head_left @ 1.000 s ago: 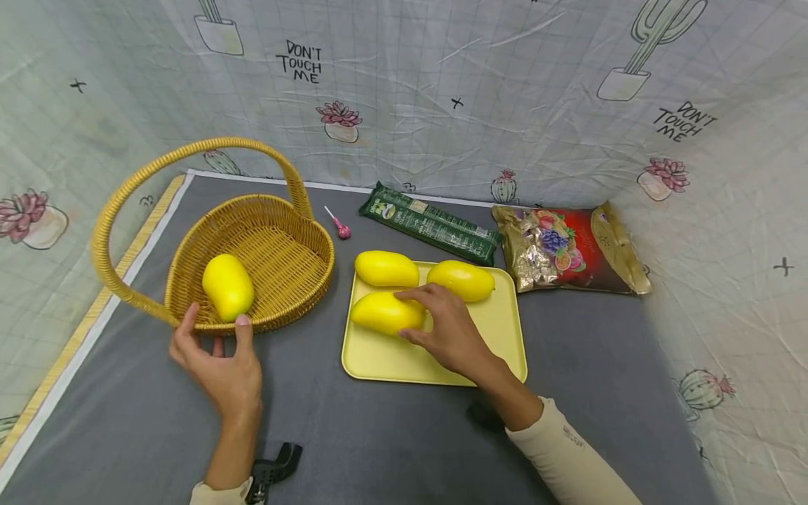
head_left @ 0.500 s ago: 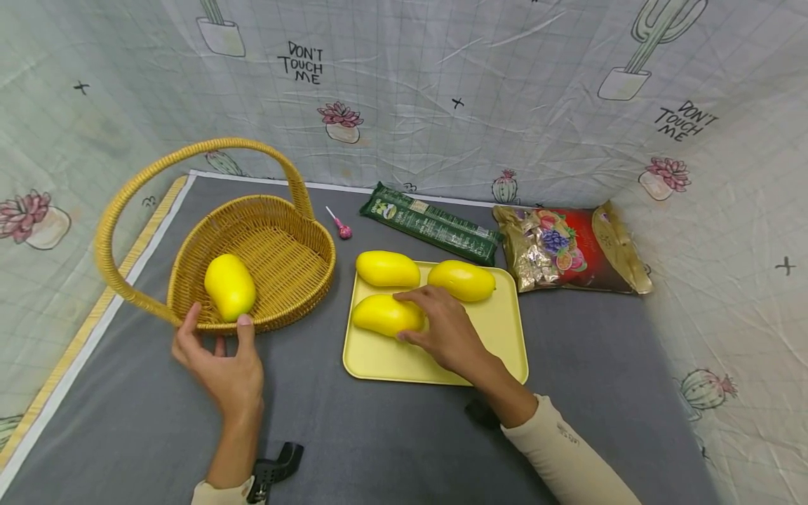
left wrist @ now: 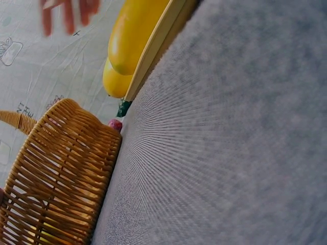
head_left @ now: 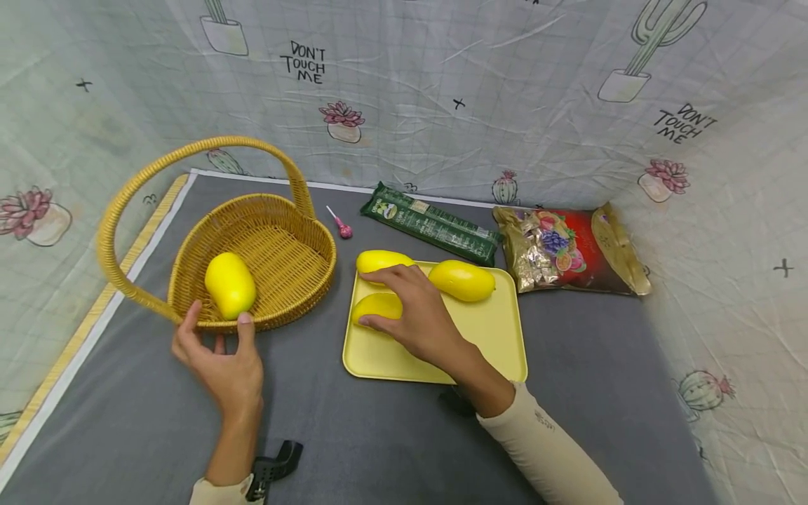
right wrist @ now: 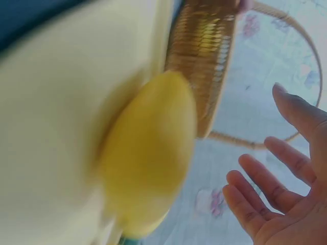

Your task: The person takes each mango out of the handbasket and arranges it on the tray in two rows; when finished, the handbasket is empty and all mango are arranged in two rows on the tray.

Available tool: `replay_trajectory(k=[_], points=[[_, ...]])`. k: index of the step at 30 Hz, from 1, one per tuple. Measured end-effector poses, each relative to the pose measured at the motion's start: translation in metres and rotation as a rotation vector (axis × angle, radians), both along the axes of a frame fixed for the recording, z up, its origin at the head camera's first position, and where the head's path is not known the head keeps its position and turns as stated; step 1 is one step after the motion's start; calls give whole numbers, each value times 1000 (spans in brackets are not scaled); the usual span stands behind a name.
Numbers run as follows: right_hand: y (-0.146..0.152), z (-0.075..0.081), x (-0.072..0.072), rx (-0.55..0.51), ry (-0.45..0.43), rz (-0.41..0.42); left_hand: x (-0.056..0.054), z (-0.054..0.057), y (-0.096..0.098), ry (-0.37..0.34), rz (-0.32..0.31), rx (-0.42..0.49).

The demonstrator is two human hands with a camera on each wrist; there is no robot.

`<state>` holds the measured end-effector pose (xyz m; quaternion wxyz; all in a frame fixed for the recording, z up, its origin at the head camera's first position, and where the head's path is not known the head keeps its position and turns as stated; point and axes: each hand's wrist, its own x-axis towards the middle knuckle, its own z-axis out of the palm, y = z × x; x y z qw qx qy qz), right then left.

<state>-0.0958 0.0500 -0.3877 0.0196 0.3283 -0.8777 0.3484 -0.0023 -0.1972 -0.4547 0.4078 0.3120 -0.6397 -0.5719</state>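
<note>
My left hand (head_left: 226, 372) holds the near rim of a yellow wicker basket (head_left: 287, 256), thumb and fingers on either side of it. One yellow mango (head_left: 229, 284) lies inside the basket, at its left. On the pale yellow tray (head_left: 489, 344) are three more: a near mango (head_left: 375, 308), a back-left mango (head_left: 384, 259) and a right-hand mango (head_left: 463, 282). Over the near mango, partly covering it in the head view, hovers my right hand (head_left: 423, 315). The right wrist view has this hand's fingers (right wrist: 278, 194) spread, apart from the mango (right wrist: 150, 148) and holding nothing.
Behind the tray lies a long green packet (head_left: 432, 224). A pink lollipop (head_left: 342, 227) is between it and the basket. To the right rests a gold and red candy bag (head_left: 568, 249). The basket's tall handle (head_left: 202, 146) arches up at the left.
My right hand has come off the near mango, lifting and shifting left and away from me, fingers spread. That mango still lies on the tray. My left hand keeps its grip on the basket rim.
</note>
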Motion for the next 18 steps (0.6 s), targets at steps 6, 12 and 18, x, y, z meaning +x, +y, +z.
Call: replay_trajectory(k=[6,12,18], points=[[-45,8,-7,-59,-15,81,0,-2,-1,-3,-3,-1],[-94,9,-12,-87,-8,113,1,9,6,-1,-8,8],[-136,7,-19,-80,17,135,-2,-12,-7,-2,-9,3]])
